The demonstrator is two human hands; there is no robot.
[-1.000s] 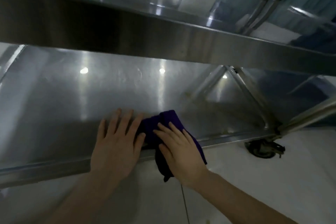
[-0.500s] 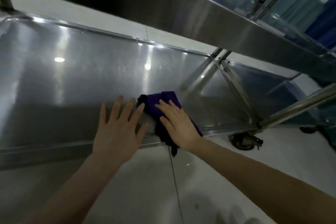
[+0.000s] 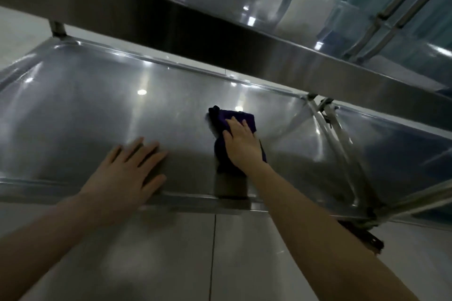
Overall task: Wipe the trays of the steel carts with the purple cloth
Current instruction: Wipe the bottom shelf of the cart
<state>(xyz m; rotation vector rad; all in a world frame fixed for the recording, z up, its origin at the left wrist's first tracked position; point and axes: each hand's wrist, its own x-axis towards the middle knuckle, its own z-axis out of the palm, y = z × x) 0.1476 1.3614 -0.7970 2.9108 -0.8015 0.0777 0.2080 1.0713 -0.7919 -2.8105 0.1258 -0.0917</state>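
The purple cloth (image 3: 223, 118) lies crumpled on the lower steel tray (image 3: 85, 115) of the cart, right of the tray's middle. My right hand (image 3: 241, 145) presses flat on the cloth with straight fingers, covering its near half. My left hand (image 3: 128, 173) rests flat on the tray's near rim, fingers spread, apart from the cloth. Above both hands runs the upper steel tray (image 3: 244, 39), which hides the far edge of the lower one.
A second cart's lower tray (image 3: 396, 154) adjoins on the right, past the steel legs (image 3: 342, 144). A black caster wheel (image 3: 364, 237) sits under the right corner. Pale tiled floor (image 3: 220, 264) lies below my arms. Teal curtains (image 3: 430, 14) hang at the upper right.
My right hand has pushed the cloth away from the near rim, farther onto the tray. My left hand has stayed flat at the rim, and the gap between the hands has widened.
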